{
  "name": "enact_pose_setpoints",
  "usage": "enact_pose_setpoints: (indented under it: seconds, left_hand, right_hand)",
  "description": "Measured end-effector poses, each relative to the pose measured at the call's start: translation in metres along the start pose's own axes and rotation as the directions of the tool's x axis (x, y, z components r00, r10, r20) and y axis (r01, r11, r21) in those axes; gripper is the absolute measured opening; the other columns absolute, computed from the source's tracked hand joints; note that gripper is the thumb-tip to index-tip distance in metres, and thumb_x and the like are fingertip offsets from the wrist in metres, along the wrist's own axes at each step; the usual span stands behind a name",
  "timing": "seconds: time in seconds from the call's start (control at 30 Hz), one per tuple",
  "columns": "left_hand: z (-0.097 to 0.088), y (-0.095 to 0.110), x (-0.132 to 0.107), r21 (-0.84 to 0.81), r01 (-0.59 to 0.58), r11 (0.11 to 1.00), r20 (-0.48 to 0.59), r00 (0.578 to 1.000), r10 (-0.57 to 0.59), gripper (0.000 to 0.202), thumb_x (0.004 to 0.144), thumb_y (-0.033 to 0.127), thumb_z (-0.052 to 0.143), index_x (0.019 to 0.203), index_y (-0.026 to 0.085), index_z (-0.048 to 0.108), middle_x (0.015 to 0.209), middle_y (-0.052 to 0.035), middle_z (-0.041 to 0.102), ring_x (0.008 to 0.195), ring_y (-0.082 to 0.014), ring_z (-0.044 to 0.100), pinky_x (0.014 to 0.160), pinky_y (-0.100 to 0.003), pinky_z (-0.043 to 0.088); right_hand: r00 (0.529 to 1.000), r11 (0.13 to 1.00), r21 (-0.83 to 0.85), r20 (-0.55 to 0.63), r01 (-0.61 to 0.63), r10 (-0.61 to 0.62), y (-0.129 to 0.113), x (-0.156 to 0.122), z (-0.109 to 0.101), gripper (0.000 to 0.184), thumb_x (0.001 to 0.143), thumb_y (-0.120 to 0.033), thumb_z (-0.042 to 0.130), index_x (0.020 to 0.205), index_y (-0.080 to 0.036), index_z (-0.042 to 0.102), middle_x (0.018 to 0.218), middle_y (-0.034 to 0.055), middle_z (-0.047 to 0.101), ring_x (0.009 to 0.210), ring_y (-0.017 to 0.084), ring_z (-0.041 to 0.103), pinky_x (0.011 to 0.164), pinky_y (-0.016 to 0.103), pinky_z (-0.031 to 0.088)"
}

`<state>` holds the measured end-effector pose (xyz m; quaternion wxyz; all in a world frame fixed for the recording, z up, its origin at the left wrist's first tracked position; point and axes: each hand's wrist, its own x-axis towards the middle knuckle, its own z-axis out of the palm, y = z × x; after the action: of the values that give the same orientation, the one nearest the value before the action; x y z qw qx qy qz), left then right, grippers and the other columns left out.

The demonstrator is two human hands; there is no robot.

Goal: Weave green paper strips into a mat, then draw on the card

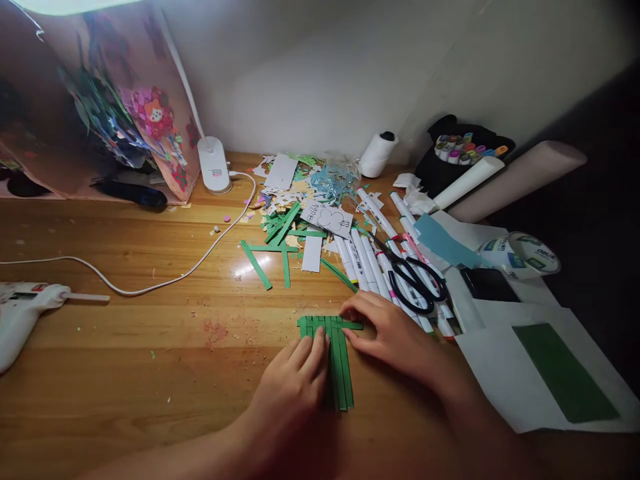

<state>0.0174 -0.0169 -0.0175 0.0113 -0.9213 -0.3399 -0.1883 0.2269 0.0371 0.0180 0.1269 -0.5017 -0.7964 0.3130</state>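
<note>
Several green paper strips (340,363) lie side by side on the wooden desk (125,373), with one strip (350,325) crossing them at the top. My left hand (295,387) lies flat on the strips, fingers stretched out and pressing them down. My right hand (387,330) rests at the right end of the crossing strip, its fingers pinched on that strip. More loose green strips (280,243) are scattered farther back.
Black scissors (415,283) lie on a row of white markers (367,260) right of the hands. White sheets with a green rectangle (563,370) sit at the right. A glue gun (25,313) lies at the left, a lamp base (214,167) and cable behind.
</note>
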Motion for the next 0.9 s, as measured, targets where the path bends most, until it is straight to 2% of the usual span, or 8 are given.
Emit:
enact_pose_setpoints:
  seconds: [0.2, 0.33, 0.43, 0.6, 0.9]
  left_hand:
    - [0.006, 0.008, 0.0, 0.134, -0.012, 0.991, -0.049, 0.999, 0.019, 0.041, 0.094, 0.004, 0.025, 0.11, 0.005, 0.063, 0.114, -0.0124, 0.067, 0.11, -0.0222, 0.06, 0.095, -0.032, 0.047]
    - [0.008, 0.012, 0.006, 0.212, -0.031, 0.977, -0.064, 0.997, 0.045, 0.042, 0.091, 0.003, 0.024, 0.106, 0.001, 0.063, 0.109, -0.0186, 0.067, 0.104, -0.0268, 0.064, 0.088, -0.034, 0.051]
    - [0.01, 0.016, 0.007, 0.259, -0.046, 0.965, -0.057, 0.996, 0.063, 0.041, 0.087, 0.001, 0.026, 0.104, -0.002, 0.062, 0.106, -0.0217, 0.068, 0.099, -0.0294, 0.066, 0.085, -0.037, 0.053]
    - [0.013, 0.017, 0.004, 0.258, -0.063, 0.964, -0.059, 0.995, 0.081, 0.039, 0.082, 0.001, 0.03, 0.106, -0.002, 0.062, 0.102, -0.0213, 0.069, 0.095, -0.029, 0.068, 0.084, -0.038, 0.054]
    - [0.01, 0.016, 0.005, 0.247, -0.102, 0.964, 0.018, 0.995, 0.101, 0.035, 0.083, 0.006, 0.038, 0.106, -0.004, 0.061, 0.104, -0.0242, 0.067, 0.097, -0.0306, 0.067, 0.083, -0.038, 0.054]
  right_hand:
    - [0.999, 1.0, -0.017, -0.024, 0.025, -0.025, 0.002, 0.001, 0.005, 0.015, 0.078, -0.009, 0.058, 0.089, -0.02, 0.055, 0.091, 0.0035, 0.06, 0.086, 0.019, 0.056, 0.076, 0.032, 0.046]
    - [0.998, 0.999, -0.034, -0.051, 0.027, -0.029, 0.004, 0.001, 0.007, 0.012, 0.08, -0.009, 0.055, 0.086, -0.02, 0.055, 0.086, 0.0031, 0.059, 0.08, 0.017, 0.056, 0.071, 0.031, 0.046]
    - [0.995, 0.995, -0.082, -0.077, 0.059, -0.065, 0.004, 0.002, 0.006, 0.012, 0.083, -0.008, 0.051, 0.085, -0.019, 0.055, 0.086, 0.0032, 0.059, 0.081, 0.018, 0.056, 0.073, 0.032, 0.046]
    - [0.987, 0.983, -0.097, -0.033, 0.156, -0.16, 0.0, 0.001, 0.007, 0.007, 0.087, -0.016, 0.056, 0.094, -0.019, 0.056, 0.095, 0.0047, 0.059, 0.091, 0.02, 0.055, 0.081, 0.034, 0.047]
    - [0.989, 0.99, -0.022, -0.049, 0.137, -0.138, -0.002, 0.003, 0.009, 0.009, 0.088, -0.015, 0.056, 0.095, -0.019, 0.059, 0.096, 0.0054, 0.06, 0.091, 0.019, 0.057, 0.081, 0.034, 0.049]
